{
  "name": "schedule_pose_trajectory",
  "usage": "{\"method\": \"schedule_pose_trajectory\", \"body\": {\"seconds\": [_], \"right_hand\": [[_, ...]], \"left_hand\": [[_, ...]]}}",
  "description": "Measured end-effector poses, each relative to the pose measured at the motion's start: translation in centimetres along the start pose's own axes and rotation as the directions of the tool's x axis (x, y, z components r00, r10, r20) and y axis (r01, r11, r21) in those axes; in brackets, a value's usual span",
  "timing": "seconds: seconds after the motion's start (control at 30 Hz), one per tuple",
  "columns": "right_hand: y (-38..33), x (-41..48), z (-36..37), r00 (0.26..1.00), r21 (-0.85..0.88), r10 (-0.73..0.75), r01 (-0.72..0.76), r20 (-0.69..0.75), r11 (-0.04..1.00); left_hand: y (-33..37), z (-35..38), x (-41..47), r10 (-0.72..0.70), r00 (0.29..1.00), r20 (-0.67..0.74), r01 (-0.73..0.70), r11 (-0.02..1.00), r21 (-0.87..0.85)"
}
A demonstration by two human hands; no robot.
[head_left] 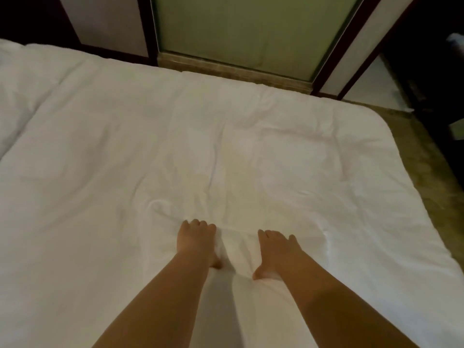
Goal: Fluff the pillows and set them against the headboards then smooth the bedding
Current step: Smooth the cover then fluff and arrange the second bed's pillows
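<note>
Left hand (197, 241): fingers curled down, palm pressed flat on the white duvet (125, 159), gripping nothing; right hand (276, 252): likewise spread and unclenched, thumb tucked into a small raised fold between the two hands; both bare forearms extended forward from the lower edge, nearly parallel, hands near each other. Duvet: covers the whole bed, mostly flat, shallow creases radiating beyond the fingertips; far edge lies below a green glass panel (251, 33); carpet (431, 172) at right.

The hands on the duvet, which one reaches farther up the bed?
The left hand; its fingertips sit higher on the duvet than the right hand's.
</note>
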State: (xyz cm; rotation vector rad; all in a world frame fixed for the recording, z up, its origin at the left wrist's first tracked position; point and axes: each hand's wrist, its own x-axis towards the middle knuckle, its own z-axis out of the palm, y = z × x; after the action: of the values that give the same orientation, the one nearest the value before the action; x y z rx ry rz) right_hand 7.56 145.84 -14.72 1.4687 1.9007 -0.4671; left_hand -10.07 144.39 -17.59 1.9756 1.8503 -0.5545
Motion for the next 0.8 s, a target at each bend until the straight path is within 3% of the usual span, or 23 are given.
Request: {"method": "schedule_pose_trajectory", "body": {"seconds": [0.07, 0.2, 0.3, 0.63, 0.8], "right_hand": [[0.0, 0.9, 0.3, 0.999, -0.013, -0.017, 0.018, 0.028, 1.0], [0.2, 2.1, 1.2, 0.992, 0.152, -0.012, -0.007, 0.126, 0.988], [0.1, 2.5, 1.3, 0.994, 0.197, -0.002, -0.02, 0.109, 0.98], [-2.3, -3.3, 2.5, 0.99, 0.135, -0.031, 0.013, 0.135, 0.991], [-2.3, -10.2, 1.1, 0.995, 0.111, -0.08, 0.086, -0.057, 0.99]], "left_hand": [[0.0, 0.8, 0.5, 0.063, 0.998, -0.006, -0.063, 0.998, 0.006], [-1.2, 2.3, 1.3, 0.09, 0.995, 0.035, -0.085, 0.988, -0.126], [-1.7, 3.0, 1.2, 0.131, 0.99, 0.057, -0.121, 0.981, -0.151], [-0.1, 2.2, -4.9, 0.213, 0.967, 0.142, -0.211, 0.977, -0.03], [0.7, -0.4, -11.2, 0.159, 0.987, 0.007, -0.158, 0.985, -0.063]]}}
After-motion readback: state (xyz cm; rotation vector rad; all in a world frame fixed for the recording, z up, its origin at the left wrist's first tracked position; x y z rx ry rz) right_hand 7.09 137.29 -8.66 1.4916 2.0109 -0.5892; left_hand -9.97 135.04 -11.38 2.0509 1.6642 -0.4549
